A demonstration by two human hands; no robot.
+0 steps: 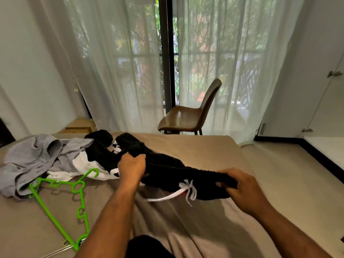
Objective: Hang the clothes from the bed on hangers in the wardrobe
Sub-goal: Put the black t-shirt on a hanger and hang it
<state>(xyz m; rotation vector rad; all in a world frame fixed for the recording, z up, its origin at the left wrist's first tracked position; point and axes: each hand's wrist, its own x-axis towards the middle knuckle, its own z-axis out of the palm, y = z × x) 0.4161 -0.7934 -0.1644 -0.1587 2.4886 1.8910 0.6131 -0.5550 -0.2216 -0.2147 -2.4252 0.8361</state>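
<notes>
The person's left forearm and right forearm are both uncovered, bare from the lower edge of the view to the wrist; both are lean and long; the left hand and right hand are bare as well, with the backs and knuckles of both plainly in sight; the fingers are likewise uncovered; low in the middle of the view, between the two forearms, a black garment covers part of the body; its cloth is plain and dark; which garment it is cannot be told.
</notes>
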